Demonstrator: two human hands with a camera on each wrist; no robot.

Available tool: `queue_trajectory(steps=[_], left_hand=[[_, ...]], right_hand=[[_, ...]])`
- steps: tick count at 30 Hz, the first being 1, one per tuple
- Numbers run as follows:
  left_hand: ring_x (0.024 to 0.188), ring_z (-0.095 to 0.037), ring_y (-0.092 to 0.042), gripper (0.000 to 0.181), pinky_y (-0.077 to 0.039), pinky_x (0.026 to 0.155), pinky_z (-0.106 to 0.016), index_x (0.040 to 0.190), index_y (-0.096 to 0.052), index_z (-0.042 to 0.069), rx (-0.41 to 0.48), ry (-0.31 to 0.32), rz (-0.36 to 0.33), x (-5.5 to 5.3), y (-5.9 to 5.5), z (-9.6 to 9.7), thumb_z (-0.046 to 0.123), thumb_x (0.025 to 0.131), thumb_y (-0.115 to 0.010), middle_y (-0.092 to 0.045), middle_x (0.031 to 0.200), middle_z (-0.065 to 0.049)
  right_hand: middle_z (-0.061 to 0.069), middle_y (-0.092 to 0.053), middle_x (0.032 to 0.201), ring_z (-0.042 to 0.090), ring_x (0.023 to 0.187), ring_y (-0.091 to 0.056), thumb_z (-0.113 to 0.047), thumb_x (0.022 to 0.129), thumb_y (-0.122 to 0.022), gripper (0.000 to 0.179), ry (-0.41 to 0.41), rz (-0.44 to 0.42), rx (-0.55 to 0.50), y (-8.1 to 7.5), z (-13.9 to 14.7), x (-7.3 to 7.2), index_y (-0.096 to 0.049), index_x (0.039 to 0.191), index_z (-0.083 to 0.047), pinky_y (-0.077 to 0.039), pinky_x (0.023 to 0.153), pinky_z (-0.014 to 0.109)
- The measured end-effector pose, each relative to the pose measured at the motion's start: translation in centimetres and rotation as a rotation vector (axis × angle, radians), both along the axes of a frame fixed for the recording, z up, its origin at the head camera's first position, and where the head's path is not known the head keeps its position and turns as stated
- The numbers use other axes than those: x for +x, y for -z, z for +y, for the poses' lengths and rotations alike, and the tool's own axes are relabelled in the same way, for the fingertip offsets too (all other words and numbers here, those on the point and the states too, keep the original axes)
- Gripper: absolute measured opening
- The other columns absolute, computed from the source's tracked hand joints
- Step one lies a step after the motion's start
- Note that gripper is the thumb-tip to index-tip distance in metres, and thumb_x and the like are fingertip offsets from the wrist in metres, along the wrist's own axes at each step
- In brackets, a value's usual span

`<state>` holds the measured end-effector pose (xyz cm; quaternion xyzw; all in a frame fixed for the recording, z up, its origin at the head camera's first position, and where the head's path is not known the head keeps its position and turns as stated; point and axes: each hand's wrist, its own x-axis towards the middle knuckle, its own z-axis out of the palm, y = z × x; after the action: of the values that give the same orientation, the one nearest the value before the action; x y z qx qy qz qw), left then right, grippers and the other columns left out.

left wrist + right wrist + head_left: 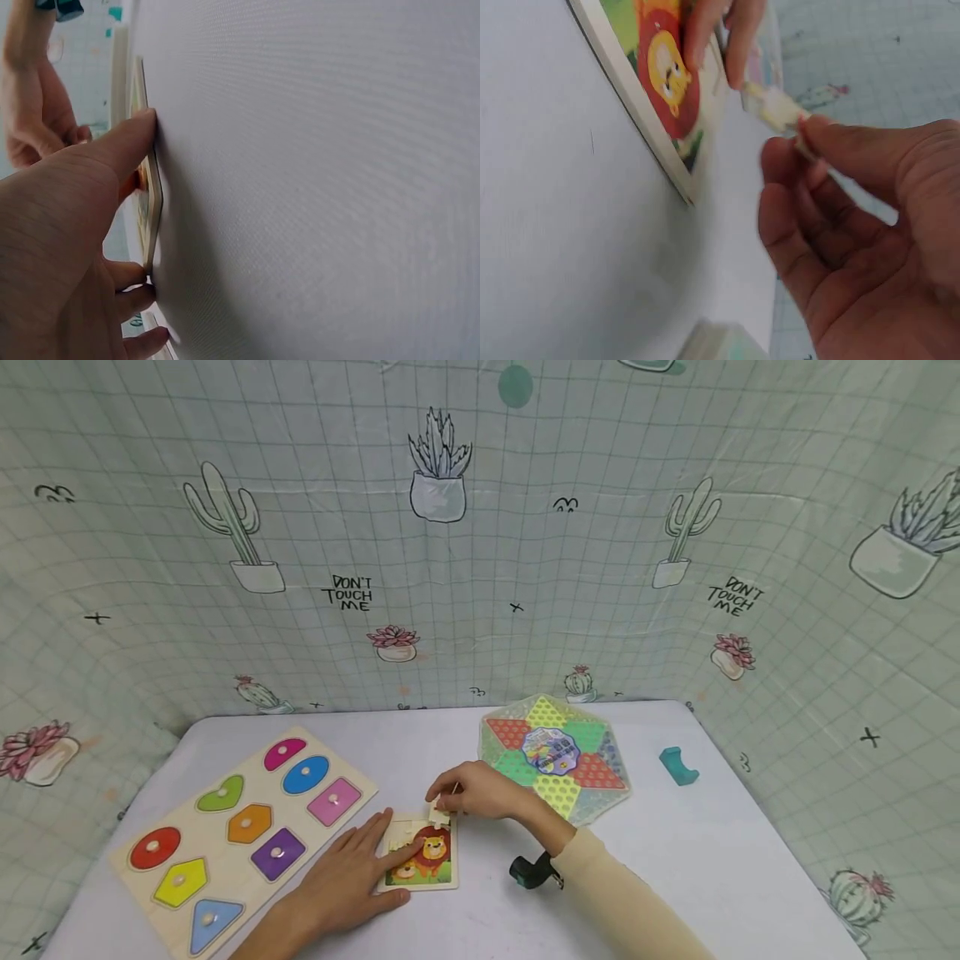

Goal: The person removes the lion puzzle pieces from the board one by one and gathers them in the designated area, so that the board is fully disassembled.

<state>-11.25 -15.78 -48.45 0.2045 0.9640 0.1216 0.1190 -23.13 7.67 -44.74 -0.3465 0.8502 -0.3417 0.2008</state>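
Observation:
A small lion jigsaw puzzle (420, 887) in a pale wooden frame lies on the table. My left hand (347, 878) rests at its left side, fingers spread. One finger reaches across the lion picture, and the thumb (129, 142) lies along the near edge of the frame. Over the puzzle's far right corner, my right hand (480, 791) pinches a pale puzzle piece (776, 109) between thumb and fingertips. The lion picture (667, 71) shows in the frame, with a bare pale strip at its far side.
A wooden shape board (217, 827) with knobbed coloured pieces lies on the left. Behind the right hand is a hexagonal Chinese checkers board (517, 768). A teal curved block (678, 767) sits at the far right. A dark strap-like object (531, 871) shows by the right forearm.

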Motion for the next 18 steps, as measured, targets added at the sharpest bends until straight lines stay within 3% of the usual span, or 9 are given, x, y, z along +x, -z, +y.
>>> queue_trajectory(steps=[6, 13, 18], left_hand=[[0.152, -0.038, -0.022, 0.068, -0.023, 0.119, -0.060, 0.149, -0.049, 0.038, 0.036, -0.002, 0.009, -0.2, 0.0, -0.3, 0.067, 0.089, -0.061, -0.021, 0.166, -0.017], [0.149, -0.040, -0.025, 0.068, -0.025, 0.117, -0.062, 0.148, -0.050, 0.039, 0.077, 0.007, 0.021, -0.3, 0.2, -0.5, 0.066, 0.087, -0.064, -0.025, 0.164, -0.016], [0.147, -0.042, -0.028, 0.067, -0.026, 0.115, -0.063, 0.147, -0.052, 0.039, 0.089, 0.014, 0.045, -0.3, 0.3, -0.4, 0.065, 0.086, -0.066, -0.028, 0.163, -0.017]], right_hand=[[-0.003, -0.070, 0.071, 0.018, 0.064, -0.067, -0.007, 0.094, -0.068, 0.010, 0.025, -0.036, 0.085, -0.2, 2.1, -0.1, -0.076, 0.094, -0.013, -0.049, 0.054, 0.021], [0.000, -0.068, 0.067, 0.013, 0.057, -0.061, -0.003, 0.090, -0.071, 0.010, 0.087, -0.081, 0.141, 0.8, 2.5, 0.7, -0.073, 0.084, -0.010, -0.046, 0.050, 0.021], [-0.002, -0.067, 0.065, 0.010, 0.055, -0.060, -0.006, 0.090, -0.073, 0.009, 0.128, -0.052, 0.198, 0.9, 2.2, 1.3, -0.073, 0.081, -0.010, -0.044, 0.048, 0.021]])
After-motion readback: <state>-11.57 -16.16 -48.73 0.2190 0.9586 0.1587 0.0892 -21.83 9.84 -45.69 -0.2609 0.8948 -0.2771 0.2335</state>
